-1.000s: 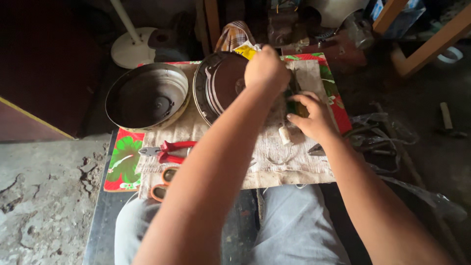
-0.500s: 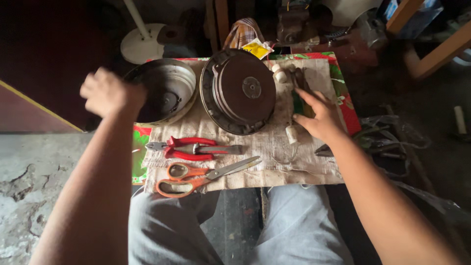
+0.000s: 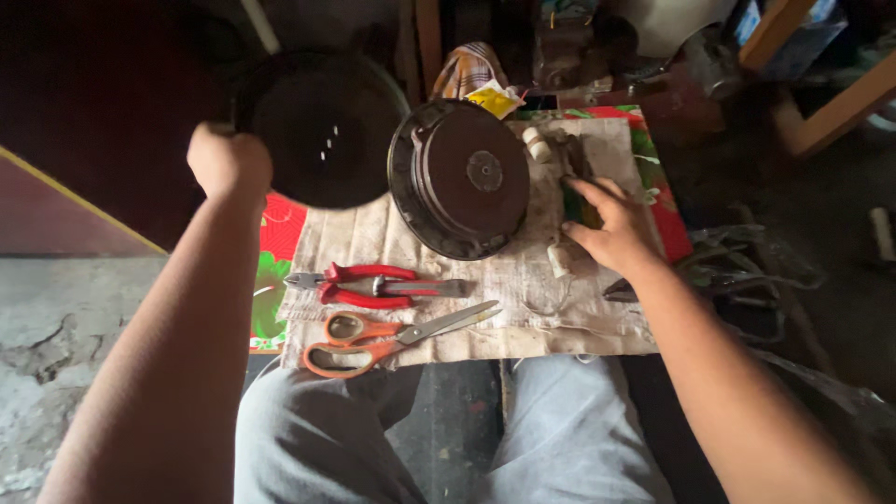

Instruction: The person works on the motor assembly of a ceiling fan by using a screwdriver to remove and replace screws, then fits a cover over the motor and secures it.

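Gripping the rim of a dark round pan (image 3: 322, 126), the left hand (image 3: 227, 161) is seen closed into a fist at the pan's left edge; the pan is held up and tilted, its dark inside turned toward the camera, above the far left corner of the surface (image 3: 485, 322). The right hand (image 3: 611, 227) is laid open, fingers spread and palm down, on a dirty white cloth (image 3: 523, 280) at the right side, the fingertips resting on a dark green flat object (image 3: 579, 207) whose kind cannot be told.

A round brown disc-shaped unit (image 3: 462, 177) with a small hub at its centre is noted between the two hands, lying on the cloth just beside the raised pan. Near the front edge, red-handled pliers (image 3: 373, 285) are laid crosswise, and orange-handled scissors (image 3: 383, 338) lie just below them, blades pointing right. A small white cylindrical piece (image 3: 536, 144) sits beyond the disc unit, and another pale piece (image 3: 558, 261) is seen just beside the right hand's thumb. A red and green flowered covering (image 3: 271, 280) shows beneath the cloth at the left edge. Grey-clad knees (image 3: 317, 439) are seen below the surface.
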